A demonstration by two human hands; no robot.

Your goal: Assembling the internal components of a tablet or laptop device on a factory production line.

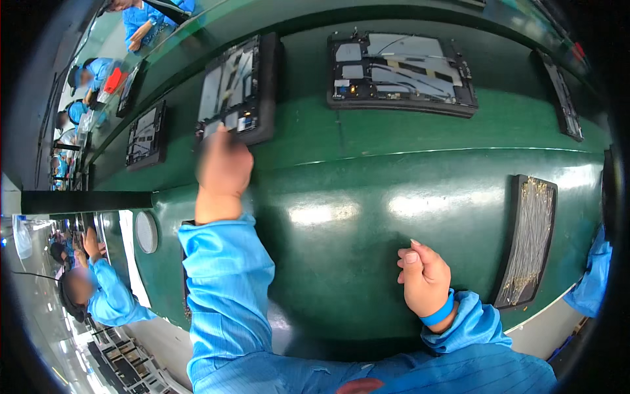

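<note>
My left hand (226, 167) reaches to the near edge of an opened tablet-like device (230, 82), which lies in a black foam holder (266, 98) at the far left. Motion blur smears the fingers, so their grip is unclear; a fingertip overlaps the device's near corner. Above the near green bench, my right hand (425, 279) is closed, thumb pressed against curled fingers. Whatever it might hold is hidden. A blue band (438, 312) circles that wrist. To its right, a black tray (504, 276) holds many thin grey cables (530, 230) with gold-coloured ends.
Another opened device (407, 69) rests in its holder at the far centre. More devices lie at the far left (146, 134) and far right (561, 95). A round grey disc (146, 232) sits at the left. A co-worker in blue (115, 295) works beyond the bench's left end.
</note>
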